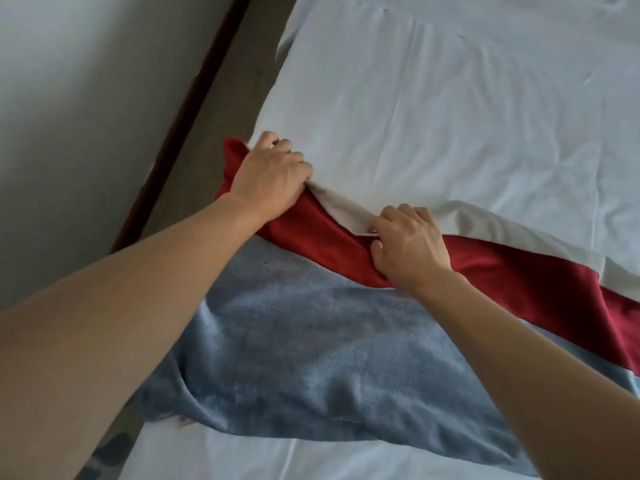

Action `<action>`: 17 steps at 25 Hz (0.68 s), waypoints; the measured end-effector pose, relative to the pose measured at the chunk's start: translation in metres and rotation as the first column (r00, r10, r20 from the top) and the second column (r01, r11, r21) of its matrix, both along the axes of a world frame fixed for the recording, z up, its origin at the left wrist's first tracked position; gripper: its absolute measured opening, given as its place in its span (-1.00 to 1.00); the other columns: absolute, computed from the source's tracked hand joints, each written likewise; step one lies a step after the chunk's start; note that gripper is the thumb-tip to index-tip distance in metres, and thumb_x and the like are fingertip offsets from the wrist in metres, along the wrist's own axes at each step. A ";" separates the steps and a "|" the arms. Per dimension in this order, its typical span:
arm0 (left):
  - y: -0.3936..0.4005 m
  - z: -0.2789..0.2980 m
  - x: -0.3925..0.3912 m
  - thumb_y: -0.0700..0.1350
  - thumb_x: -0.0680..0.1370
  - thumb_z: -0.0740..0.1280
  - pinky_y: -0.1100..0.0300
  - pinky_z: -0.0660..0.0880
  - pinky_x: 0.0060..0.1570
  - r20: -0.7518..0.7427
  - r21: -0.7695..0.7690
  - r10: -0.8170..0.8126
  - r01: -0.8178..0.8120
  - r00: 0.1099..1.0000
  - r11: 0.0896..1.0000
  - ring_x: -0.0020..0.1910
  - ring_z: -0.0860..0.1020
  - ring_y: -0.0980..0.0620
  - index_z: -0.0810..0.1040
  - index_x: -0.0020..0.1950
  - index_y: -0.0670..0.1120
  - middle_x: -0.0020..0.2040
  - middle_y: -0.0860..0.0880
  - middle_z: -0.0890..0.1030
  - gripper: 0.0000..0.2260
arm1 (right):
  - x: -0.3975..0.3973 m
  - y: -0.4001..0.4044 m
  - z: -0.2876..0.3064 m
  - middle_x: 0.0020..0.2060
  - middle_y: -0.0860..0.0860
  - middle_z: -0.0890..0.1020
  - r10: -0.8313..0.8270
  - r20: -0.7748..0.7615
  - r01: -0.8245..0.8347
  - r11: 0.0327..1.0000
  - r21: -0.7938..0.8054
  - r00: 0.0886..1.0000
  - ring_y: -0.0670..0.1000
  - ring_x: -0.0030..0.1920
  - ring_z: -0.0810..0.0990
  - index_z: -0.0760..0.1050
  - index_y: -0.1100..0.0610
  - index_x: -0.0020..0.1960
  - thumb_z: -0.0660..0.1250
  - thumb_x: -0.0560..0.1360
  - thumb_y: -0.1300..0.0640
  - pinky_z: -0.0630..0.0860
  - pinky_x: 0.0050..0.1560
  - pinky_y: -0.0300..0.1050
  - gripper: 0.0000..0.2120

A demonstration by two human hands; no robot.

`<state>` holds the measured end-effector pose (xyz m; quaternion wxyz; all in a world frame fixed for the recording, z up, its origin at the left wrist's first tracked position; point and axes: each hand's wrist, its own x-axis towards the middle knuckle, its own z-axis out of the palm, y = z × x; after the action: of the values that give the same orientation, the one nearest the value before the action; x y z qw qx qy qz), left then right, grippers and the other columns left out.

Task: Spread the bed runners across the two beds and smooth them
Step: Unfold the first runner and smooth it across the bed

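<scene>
A red bed runner (512,282) with a pale lining lies bunched in a band across the white-sheeted bed (450,98). Its cream underside (339,206) is folded up along the far edge. My left hand (273,174) grips the runner's left end at the bed's edge, fingers curled into the cloth. My right hand (408,247) pinches the fold in the middle of the runner. A grey-blue plush runner (311,358) lies wrinkled just nearer to me, partly under the red one.
A strip of grey floor (207,116) runs along the bed's left side, bordered by a dark skirting (187,109) and a pale wall (69,98). More white sheet (277,459) shows at the near end.
</scene>
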<state>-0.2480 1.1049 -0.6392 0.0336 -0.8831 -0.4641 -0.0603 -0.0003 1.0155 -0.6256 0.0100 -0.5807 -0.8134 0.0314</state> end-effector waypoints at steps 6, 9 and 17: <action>0.033 0.010 -0.043 -0.05 0.54 0.31 0.00 0.28 0.13 0.023 0.015 0.123 -0.124 0.992 0.992 -0.10 0.54 -0.11 0.63 -0.05 -0.08 -0.16 -0.02 0.65 -0.85 | -0.027 0.060 -0.011 -0.30 0.12 0.59 -0.151 -0.096 0.160 0.982 0.101 0.984 0.23 -0.22 0.53 0.55 0.24 -0.20 0.34 0.40 0.32 0.41 -0.03 0.11 -0.96; 0.024 0.004 -0.009 0.02 0.51 0.31 0.03 0.27 0.15 0.118 -0.028 0.047 -0.044 0.992 0.999 -0.04 0.57 -0.08 0.59 0.06 -0.06 -0.07 -0.02 0.65 -0.78 | -0.025 0.057 -0.021 -0.29 0.11 0.59 -0.170 -0.115 0.183 0.977 0.112 0.979 0.21 -0.21 0.52 0.54 0.23 -0.20 0.34 0.41 0.28 0.40 -0.05 0.09 -0.97; 0.044 -0.002 0.019 -0.10 0.53 0.31 0.01 0.33 -0.02 0.011 0.062 0.037 -0.038 0.999 0.997 -0.20 0.53 -0.09 0.62 -0.18 -0.08 -0.25 -0.02 0.61 -0.86 | -0.020 0.096 -0.014 -0.28 0.09 0.63 -0.173 -0.138 0.194 0.969 0.156 0.975 0.19 -0.20 0.54 0.57 0.20 -0.19 0.33 0.47 0.22 0.36 -0.01 0.06 -0.91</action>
<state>-0.2291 1.1488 -0.6416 0.0601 -0.8725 -0.4786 -0.0785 -0.0206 1.1116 -0.6392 0.1122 -0.6475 -0.7538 -0.0028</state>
